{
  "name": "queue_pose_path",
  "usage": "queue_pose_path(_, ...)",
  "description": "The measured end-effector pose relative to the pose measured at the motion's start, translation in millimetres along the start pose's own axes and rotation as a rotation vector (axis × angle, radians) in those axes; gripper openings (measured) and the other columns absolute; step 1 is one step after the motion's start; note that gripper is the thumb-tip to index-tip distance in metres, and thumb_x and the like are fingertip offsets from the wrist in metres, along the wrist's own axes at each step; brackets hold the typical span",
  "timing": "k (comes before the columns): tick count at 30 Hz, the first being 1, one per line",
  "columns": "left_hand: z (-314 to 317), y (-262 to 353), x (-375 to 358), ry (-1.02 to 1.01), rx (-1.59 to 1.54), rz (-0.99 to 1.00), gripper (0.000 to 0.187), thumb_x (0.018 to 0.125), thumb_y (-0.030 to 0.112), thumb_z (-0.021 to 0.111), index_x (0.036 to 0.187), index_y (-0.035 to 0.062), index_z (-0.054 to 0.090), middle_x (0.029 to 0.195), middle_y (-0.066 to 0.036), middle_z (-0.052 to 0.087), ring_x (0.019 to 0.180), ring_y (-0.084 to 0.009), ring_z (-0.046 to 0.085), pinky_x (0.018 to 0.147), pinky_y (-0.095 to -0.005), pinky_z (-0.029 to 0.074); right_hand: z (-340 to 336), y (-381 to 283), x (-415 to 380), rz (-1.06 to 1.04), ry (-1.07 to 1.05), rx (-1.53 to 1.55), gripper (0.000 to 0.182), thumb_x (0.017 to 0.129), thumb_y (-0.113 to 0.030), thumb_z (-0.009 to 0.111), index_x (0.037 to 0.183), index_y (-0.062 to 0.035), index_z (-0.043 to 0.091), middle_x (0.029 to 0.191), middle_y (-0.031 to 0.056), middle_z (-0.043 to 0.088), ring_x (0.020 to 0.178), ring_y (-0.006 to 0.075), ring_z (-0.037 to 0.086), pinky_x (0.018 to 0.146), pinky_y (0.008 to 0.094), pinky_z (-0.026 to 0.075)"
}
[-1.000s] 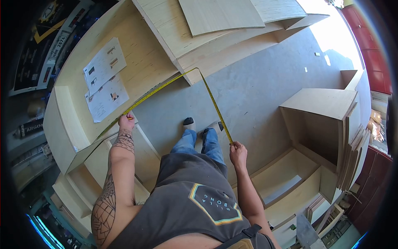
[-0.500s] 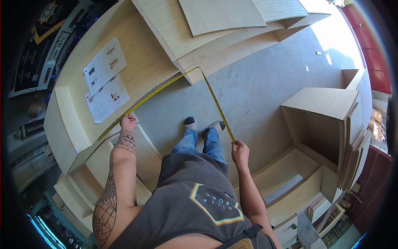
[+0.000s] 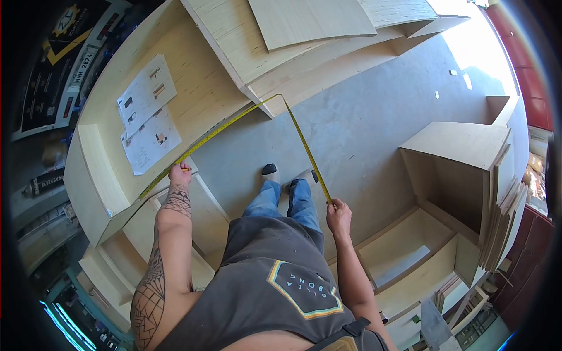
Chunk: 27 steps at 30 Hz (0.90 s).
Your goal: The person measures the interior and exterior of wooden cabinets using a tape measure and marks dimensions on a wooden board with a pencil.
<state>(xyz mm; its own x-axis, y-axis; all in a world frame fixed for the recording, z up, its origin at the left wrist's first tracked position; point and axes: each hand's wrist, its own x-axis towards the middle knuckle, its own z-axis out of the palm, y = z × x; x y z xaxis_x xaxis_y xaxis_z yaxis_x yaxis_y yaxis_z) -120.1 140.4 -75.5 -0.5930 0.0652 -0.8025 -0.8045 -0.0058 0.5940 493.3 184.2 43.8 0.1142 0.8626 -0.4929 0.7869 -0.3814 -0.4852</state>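
A yellow tape measure (image 3: 225, 124) runs along the front edge of a plywood cabinet (image 3: 193, 58), then folds sharply in mid-air and slants back towards me. My left hand (image 3: 180, 172) is closed at the cabinet edge, its fingers on the tape blade. A small orange, pencil-like piece (image 3: 186, 169) shows at those fingers. Beyond this hand, the tape's end part lies along the edge to the lower left. In front of my right hip, my right hand (image 3: 339, 215) is closed around the other end of the tape; the fist hides what is inside it.
Two printed drawing sheets (image 3: 151, 140) lie inside the cabinet. A loose plywood panel (image 3: 310, 23) rests on the neighbouring cabinet. Open plywood boxes (image 3: 453, 143) and stacked boards (image 3: 503, 216) stand to the right. My feet are on the grey concrete floor (image 3: 363, 123).
The camera view has shifted very slightly. Both hands and the folded tape measure hold nearly the same positions.
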Motion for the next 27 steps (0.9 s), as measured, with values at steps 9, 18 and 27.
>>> queue_pose_path(9, -3.6, -1.4, 10.2, 0.017, -0.008, 0.003, 0.021, 0.107, 0.008, 0.041, 0.12, 0.013, 0.057, 0.09, -0.005, 0.061, 0.065, -0.0116, 0.045, 0.06, -0.0268, 0.042, -5.4, 3.1, 5.5, 0.049, -0.047, -0.024, 0.026, 0.097, -0.022, 0.062, 0.109, -0.0058, 0.079, 0.101, 0.026, 0.073, 0.099, 0.0408, 0.073, 0.091, 0.046, 0.056)
queue_pose_path(18, -6.9, -4.6, 16.4, 0.016, -0.059, 0.013, 0.019, 0.104, 0.005, 0.044, 0.114, 0.0135, 0.059, 0.089, -0.004, 0.059, 0.063, -0.0116, 0.044, 0.057, -0.0264, 0.04, -11.9, 9.1, 12.6, 0.015, -0.077, -0.04, 0.028, 0.097, -0.022, 0.062, 0.11, -0.0044, 0.078, 0.107, 0.0265, 0.074, 0.101, 0.0414, 0.073, 0.094, 0.0461, 0.056)
queue_pose_path(27, -4.8, -8.7, 14.4, 0.0, -0.086, 0.061, 0.017, 0.103, 0.003, 0.043, 0.107, 0.0117, 0.056, 0.082, -0.003, 0.054, 0.062, -0.0134, 0.044, 0.055, -0.0288, 0.038, -22.0, 14.8, 22.6, -0.054, -0.06, -0.074, 0.025, 0.096, -0.022, 0.063, 0.107, -0.0045, 0.078, 0.095, 0.0255, 0.072, 0.093, 0.0431, 0.07, 0.088, 0.0497, 0.056)
